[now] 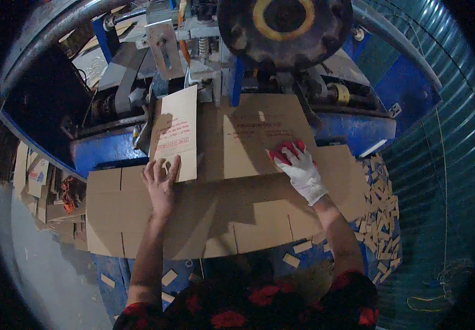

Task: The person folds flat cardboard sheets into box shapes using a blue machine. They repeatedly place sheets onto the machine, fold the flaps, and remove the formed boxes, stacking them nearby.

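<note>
My bare left hand (161, 180) rests on the lower part of a narrow cardboard panel (176, 129) with red print, its fingers apart on the surface. That panel stands tilted toward the machine. My right hand (298, 169), in a white glove with red fingertips, lies on a wider printed cardboard panel (256, 132), fingers bent and a little apart. Both panels appear to belong to one cardboard sheet, but their join is in shadow. A long slotted cardboard sheet (193, 220) spreads below them, nearest my body. My right wrist is over that sheet.
A blue machine (358, 129) with a large dark wheel (285, 25) and a metal bracket (164, 47) stands ahead. Cardboard offcuts (377, 214) are heaped at the right, with more on the blue surface below. Stacked cardboard (56, 192) is at left, a corrugated wall (440, 165) at right.
</note>
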The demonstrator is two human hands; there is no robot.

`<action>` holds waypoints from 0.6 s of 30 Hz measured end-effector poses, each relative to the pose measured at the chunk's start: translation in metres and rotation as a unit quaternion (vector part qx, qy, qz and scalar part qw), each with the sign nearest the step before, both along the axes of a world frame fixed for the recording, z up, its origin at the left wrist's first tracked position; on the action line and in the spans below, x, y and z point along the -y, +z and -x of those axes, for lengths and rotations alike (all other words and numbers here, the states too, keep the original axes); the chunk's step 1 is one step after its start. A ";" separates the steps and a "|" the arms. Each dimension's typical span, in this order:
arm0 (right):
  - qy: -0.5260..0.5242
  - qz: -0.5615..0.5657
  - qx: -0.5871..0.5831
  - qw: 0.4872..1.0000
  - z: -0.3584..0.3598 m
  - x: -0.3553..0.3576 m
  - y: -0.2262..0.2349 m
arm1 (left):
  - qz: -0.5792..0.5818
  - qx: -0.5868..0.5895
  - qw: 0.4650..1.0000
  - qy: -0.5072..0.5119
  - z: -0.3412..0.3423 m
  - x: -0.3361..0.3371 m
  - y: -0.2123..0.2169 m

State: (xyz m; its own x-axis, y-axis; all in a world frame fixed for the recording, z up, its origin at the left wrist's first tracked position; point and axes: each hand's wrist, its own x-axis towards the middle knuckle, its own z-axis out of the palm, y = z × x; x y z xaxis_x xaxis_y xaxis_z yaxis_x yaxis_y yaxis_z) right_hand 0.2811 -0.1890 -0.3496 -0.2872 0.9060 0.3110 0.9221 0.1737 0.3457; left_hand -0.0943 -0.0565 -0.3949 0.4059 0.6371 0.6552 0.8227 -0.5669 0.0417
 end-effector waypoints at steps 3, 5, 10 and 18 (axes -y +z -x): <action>0.009 -0.019 0.032 0.999 -0.017 -0.045 0.003 | 0.011 0.006 0.999 0.029 -0.018 -0.032 -0.001; 0.017 -0.002 0.023 1.000 -0.027 -0.078 0.012 | -0.005 0.014 0.999 0.047 -0.035 -0.064 0.005; -0.053 -0.001 0.004 0.999 -0.032 -0.145 0.042 | 0.064 -0.002 0.996 0.058 -0.067 -0.121 0.029; -0.093 -0.039 -0.247 0.964 -0.014 0.017 0.011 | 0.050 0.031 0.991 0.121 0.116 0.010 -0.007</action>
State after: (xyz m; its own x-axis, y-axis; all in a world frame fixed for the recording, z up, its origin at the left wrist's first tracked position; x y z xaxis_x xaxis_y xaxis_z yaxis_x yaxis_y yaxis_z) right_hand 0.2946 -0.2065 -0.3389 0.0792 0.8960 0.4368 0.9901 -0.0197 -0.1391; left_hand -0.2106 -0.0661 -0.4024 0.1944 0.7744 0.6021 0.9283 -0.3436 0.1422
